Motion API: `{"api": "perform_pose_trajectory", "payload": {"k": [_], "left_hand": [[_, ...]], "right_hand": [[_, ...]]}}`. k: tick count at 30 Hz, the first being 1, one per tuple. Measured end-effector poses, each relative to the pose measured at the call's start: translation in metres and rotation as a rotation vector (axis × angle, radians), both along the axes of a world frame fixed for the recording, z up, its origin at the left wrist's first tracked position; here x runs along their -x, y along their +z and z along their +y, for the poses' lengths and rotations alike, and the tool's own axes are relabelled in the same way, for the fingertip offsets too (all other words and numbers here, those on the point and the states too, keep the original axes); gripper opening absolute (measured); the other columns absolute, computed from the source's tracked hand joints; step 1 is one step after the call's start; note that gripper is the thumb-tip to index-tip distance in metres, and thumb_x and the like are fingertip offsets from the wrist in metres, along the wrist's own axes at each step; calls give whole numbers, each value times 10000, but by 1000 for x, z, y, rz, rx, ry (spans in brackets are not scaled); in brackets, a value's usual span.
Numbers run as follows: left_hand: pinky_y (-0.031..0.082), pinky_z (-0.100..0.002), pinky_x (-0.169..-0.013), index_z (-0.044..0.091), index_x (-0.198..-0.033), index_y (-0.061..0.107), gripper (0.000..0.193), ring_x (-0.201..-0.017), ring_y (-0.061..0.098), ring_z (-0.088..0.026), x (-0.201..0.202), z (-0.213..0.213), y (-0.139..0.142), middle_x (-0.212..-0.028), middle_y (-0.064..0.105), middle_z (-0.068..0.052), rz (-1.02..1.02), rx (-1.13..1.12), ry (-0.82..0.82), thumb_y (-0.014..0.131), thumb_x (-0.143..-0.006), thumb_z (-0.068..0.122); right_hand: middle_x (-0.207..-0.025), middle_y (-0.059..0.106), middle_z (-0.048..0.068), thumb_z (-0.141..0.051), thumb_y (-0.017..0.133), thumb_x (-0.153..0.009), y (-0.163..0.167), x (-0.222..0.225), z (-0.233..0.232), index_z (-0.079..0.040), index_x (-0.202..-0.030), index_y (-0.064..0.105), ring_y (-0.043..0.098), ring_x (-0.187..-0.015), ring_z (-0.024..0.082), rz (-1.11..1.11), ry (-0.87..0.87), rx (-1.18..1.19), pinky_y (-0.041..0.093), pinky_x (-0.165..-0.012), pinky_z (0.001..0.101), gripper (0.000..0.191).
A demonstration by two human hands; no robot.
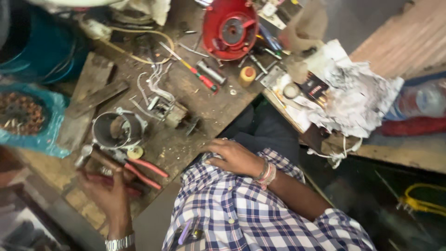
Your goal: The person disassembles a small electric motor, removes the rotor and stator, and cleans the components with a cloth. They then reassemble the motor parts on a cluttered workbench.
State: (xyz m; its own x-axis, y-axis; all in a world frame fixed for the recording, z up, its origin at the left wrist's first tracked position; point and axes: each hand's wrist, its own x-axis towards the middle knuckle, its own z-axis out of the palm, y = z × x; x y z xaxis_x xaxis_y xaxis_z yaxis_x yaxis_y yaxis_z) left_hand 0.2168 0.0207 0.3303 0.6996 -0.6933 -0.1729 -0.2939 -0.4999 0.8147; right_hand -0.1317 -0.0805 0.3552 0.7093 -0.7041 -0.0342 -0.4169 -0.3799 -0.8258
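My left hand point(109, 193), a metal watch on its wrist, reaches over the near left of the wooden workbench point(200, 107). Its fingers lie by red-handled pliers point(145, 170) and a dark red tool; motion blur hides whether they grip anything. Just beyond stand a round metal housing point(116, 130) and a small motor part point(173, 112). My right hand point(232, 156), bracelets on the wrist, rests with loosely bent fingers at the bench edge, against my checked shirt, holding nothing.
A red round motor cover point(231, 28), a red-handled screwdriver point(200, 76) and a small yellowish bottle point(247, 74) lie at the back. A blue bag of copper coils point(28, 121) sits left. Crumpled paper point(357, 93), a plastic bottle point(423, 100) and yellow wire point(418, 203) are right.
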Motion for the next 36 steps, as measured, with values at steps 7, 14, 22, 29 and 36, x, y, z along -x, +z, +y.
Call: {"api": "perform_pose_trajectory", "payload": {"k": [7, 14, 22, 29, 36], "left_hand": [[315, -444, -1232, -67, -1527, 354, 680, -1410, 431, -341, 1, 5, -6, -1473, 441, -227, -186, 344, -170, 755, -994, 64], [457, -342, -943, 32, -1433, 524, 470, -1141, 559, -305, 36, -1, 13, -1368, 565, -208, -162, 237, -237, 740, -1024, 117], [238, -593, -1300, 162, -1661, 230, 943, -1591, 221, -390, 177, -85, 71, -1709, 176, -213, -471, 970, -1088, 664, -958, 617], [41, -618, -1225, 197, -1492, 547, 875, -1543, 133, -407, 183, -115, 52, -1671, 210, -188, -694, 761, -1318, 481, -874, 813], [360, -587, -1156, 99, -909, 703, 103, -1430, 513, -465, 126, -95, 37, -1171, 736, -35, -726, 554, -900, 789, -966, 93]], "right_hand": [[-1157, 699, 244, -311, 650, -1044, -5, 10, 6, -180, -1480, 493, 699, -786, 182, -1134, -173, -1013, 575, -628, 275, 482], [-1274, 710, 215, -485, 581, -1069, 17, 28, -6, -153, -1124, 685, 548, -1379, 288, -603, -292, -185, 440, -1135, 416, 352], [-1563, 472, 167, -575, 541, -1044, 20, -21, -5, -19, -1592, 365, 457, -1436, 312, -1073, -397, -1122, 411, -1177, 492, 800], [-1592, 428, 158, -723, 411, -1057, 25, -7, -3, -38, -1660, 319, 401, -1520, 308, -1466, -240, -1159, 314, -1288, 511, 917], [-1480, 530, 202, -455, 606, -1047, 45, 59, -8, -81, -1571, 361, 566, -1360, 296, -1164, -384, -808, 486, -1109, 529, 689]]}}
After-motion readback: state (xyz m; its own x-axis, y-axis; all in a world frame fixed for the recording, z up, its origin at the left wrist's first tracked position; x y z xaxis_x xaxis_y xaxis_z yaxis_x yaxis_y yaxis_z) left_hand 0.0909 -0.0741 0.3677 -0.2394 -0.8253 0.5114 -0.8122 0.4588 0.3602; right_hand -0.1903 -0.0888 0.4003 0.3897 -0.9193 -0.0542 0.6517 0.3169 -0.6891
